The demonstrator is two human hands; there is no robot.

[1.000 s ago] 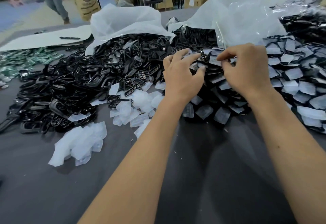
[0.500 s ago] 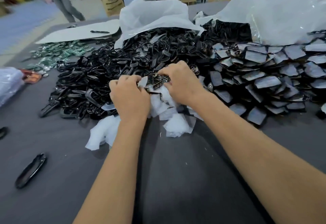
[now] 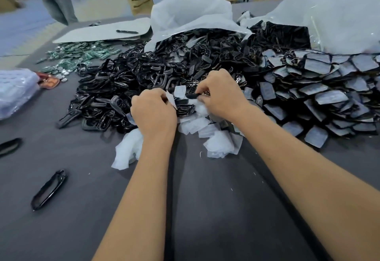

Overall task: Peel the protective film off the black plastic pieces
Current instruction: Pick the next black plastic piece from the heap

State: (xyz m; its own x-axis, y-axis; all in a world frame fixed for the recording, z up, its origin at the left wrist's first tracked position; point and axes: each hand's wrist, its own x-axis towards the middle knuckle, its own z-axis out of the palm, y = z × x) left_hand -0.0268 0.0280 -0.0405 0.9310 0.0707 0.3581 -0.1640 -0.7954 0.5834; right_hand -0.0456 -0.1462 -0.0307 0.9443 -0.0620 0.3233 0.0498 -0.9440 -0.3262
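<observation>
Right hand (image 3: 221, 94): fingertips pinch black piece (image 3: 193, 95) | Left hand (image 3: 153, 111): fingers pinch white film (image 3: 171, 99), left of piece | Below: peeled films (image 3: 218, 141) on grey table (image 3: 205, 209) | Far right: filmed pieces (image 3: 320, 96)

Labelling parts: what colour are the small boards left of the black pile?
Green, with small pale markings: the small boards show best in the head view, far left on the table.

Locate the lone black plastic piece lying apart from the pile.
The lone black piece lies on the grey table, near-left in the head view, left of the left forearm.
</observation>
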